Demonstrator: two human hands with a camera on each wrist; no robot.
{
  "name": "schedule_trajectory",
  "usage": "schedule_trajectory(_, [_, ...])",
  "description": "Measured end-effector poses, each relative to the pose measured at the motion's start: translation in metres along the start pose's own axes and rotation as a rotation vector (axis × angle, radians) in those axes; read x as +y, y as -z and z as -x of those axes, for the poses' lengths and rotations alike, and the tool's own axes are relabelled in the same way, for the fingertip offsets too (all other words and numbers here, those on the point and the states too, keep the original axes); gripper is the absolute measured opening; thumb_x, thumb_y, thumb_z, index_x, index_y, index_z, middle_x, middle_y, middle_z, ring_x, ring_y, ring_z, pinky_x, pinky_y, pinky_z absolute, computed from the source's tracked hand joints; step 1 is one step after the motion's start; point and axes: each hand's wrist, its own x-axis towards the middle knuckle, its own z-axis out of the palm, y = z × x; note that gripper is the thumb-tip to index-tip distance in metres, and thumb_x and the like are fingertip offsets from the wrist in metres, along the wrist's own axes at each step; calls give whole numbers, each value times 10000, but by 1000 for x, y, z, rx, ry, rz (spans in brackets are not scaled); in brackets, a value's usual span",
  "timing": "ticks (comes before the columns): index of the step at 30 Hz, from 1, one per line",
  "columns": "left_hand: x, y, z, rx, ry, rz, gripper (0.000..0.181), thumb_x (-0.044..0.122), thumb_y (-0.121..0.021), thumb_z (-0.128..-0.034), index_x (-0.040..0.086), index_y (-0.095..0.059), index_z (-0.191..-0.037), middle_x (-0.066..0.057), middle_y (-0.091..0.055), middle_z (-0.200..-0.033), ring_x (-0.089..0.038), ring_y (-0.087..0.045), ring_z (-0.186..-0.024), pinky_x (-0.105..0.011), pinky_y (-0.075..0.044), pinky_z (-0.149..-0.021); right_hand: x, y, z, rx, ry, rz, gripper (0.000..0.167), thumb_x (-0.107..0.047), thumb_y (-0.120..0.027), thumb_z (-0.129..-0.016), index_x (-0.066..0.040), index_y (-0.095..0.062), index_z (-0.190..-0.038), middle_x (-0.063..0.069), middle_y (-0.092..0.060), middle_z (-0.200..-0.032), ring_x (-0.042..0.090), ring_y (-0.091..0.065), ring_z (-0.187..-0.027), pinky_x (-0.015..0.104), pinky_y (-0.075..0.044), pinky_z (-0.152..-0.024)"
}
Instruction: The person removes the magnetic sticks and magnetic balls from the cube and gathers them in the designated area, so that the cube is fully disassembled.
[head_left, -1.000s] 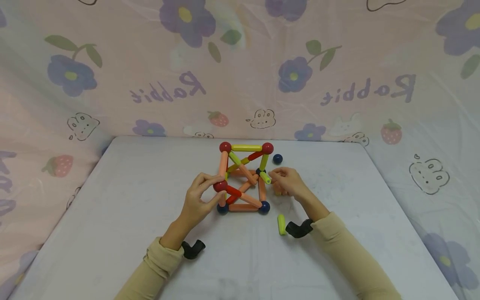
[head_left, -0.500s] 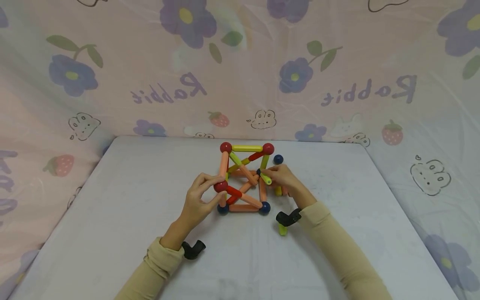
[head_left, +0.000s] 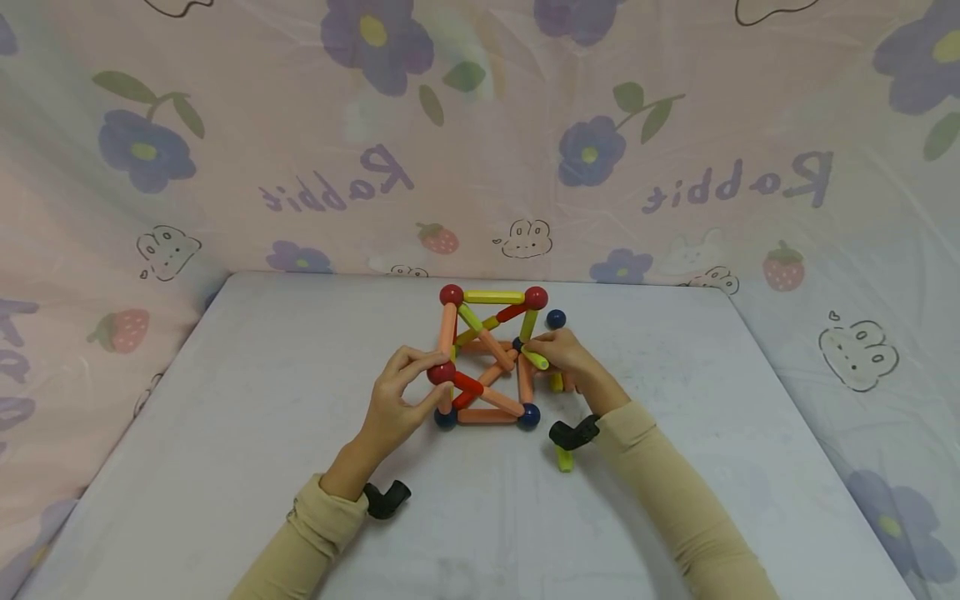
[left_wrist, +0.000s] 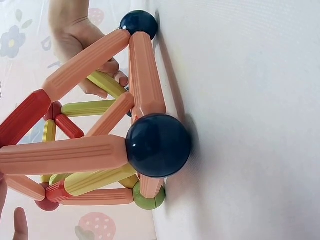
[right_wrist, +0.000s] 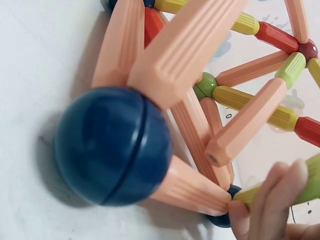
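A frame of magnetic sticks and balls (head_left: 487,416) stands mid-table in the head view. At its near left upper corner, my left hand (head_left: 395,400) holds a red ball (head_left: 441,372) between thumb and fingers. My right hand (head_left: 564,354) pinches a yellow-green stick (head_left: 536,359) at the back right lower corner. That stick meets a dark blue ball (head_left: 517,343), and its other end points free toward me. In the left wrist view the pinched stick (left_wrist: 106,84) slants up from the corner. Fingers (right_wrist: 272,200) partly cover it in the right wrist view.
A loose dark blue ball (head_left: 556,319) lies behind my right hand. Under that hand are a yellow stick (head_left: 557,382) and a peach piece, partly hidden. Another yellow-green stick (head_left: 565,460) lies nearer, partly behind the black wrist camera (head_left: 574,433). A printed curtain hangs behind the table.
My right hand has moved left onto the yellow-green stick and now pinches it. The stick's free end has swung slightly right. My left hand has stayed on the red ball.
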Motion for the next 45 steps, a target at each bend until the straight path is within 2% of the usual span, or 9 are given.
schedule_trajectory(3, [-1,0,0,0,-3,-4,432,-103,-773,-702,-12,-685,-1114,-129,-604,-966,-169,-555,-940,-80,-431,-931,0,1,-1,-1,7,3,440,-238,-534,-976,11,-544,-1338,19,-609,-825,31,-575,-529,182,-530,-620])
schedule_trajectory(12, [-2,-1,1,-4,0,-5,425,-98,-773,-706,-12,-686,-1113,-127,-604,-967,-172,-555,-938,-75,-430,-939,2,7,2,21,58,100,421,-246,-488,-982,-11,-564,-1323,-12,-588,-671,86,-555,-587,231,-460,-625])
schedule_trajectory(17, [-2,-1,1,0,-3,-8,432,-103,-775,-698,-13,-686,-1111,-134,-604,-965,-153,-554,-946,-76,-431,-936,7,11,8,66,125,128,441,-265,-474,-997,-40,-523,-1373,108,-647,-978,100,-579,-691,216,-463,-654])
schedule_trajectory(20, [-1,-1,1,7,-19,-11,441,-114,-773,-688,-17,-685,-1109,-140,-603,-962,-146,-557,-945,-79,-436,-925,11,15,12,92,163,148,455,-259,-462,-1002,-33,-492,-1395,227,-586,-1231,165,-597,-848,217,-465,-713])
schedule_trajectory(23, [-1,-1,0,8,-18,-6,438,-115,-771,-691,-17,-685,-1110,-142,-603,-963,-142,-558,-944,-74,-435,-926,17,21,15,123,195,172,461,-252,-464,-1000,-38,-475,-1408,257,-531,-1317,202,-547,-957,203,-450,-738])
schedule_trajectory(25, [-1,-1,1,8,-16,-7,436,-113,-771,-692,-16,-686,-1108,-141,-604,-962,-142,-559,-942,-71,-435,-925,22,26,15,140,215,175,466,-244,-461,-1000,-33,-460,-1416,275,-512,-1326,224,-546,-983,196,-463,-727])
schedule_trajectory(32, [-1,-1,1,10,-14,-4,437,-109,-776,-691,-18,-685,-1109,-153,-603,-960,-136,-560,-947,-69,-435,-929,41,46,15,193,270,188,470,-205,-464,-1002,15,-434,-1417,292,-522,-1247,160,-530,-854,168,-469,-644])
schedule_trajectory(38, [-1,-1,1,9,-3,1,432,-103,-777,-697,-14,-686,-1110,-145,-603,-963,-140,-554,-946,-69,-431,-931,51,58,14,186,235,199,481,-205,-482,-995,21,-430,-1416,271,-519,-1206,100,-487,-781,174,-464,-633])
schedule_trajectory(45, [-2,-1,1,10,-19,-14,445,-106,-779,-689,-16,-684,-1115,-146,-603,-964,-140,-556,-947,-69,-432,-928,60,65,11,168,174,215,489,-215,-496,-995,4,-422,-1427,279,-518,-1220,116,-506,-789,186,-463,-650])
